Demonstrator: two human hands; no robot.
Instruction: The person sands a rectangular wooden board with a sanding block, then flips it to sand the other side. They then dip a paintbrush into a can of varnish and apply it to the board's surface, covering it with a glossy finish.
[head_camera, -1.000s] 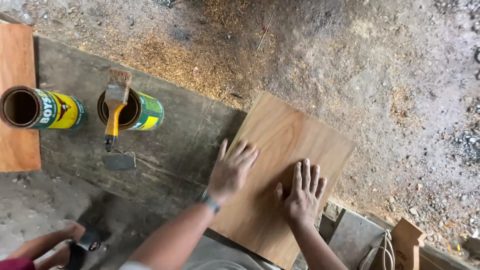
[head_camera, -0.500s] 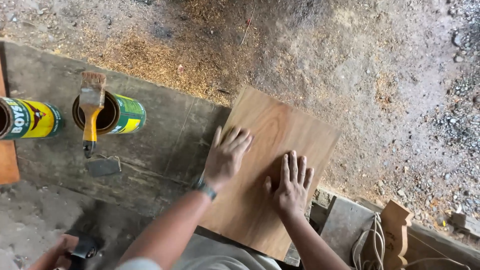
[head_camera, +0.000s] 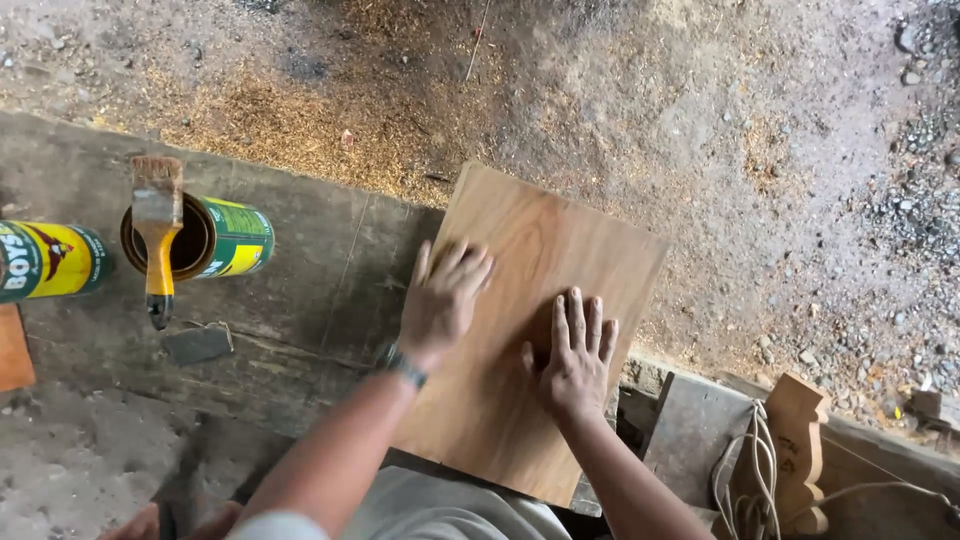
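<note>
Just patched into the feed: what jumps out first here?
Both hands lie flat, fingers spread, on a tan wooden board set askew on a dark weathered plank: left hand near the board's left edge, right hand at its middle. At far left, a yellow-handled brush lies across an open can; sawdust covers the ground beyond.

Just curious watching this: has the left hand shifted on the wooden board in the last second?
Cannot tell: the camera itself moved. The left hand lies flat near the wooden board's left edge, much as earlier.
</note>
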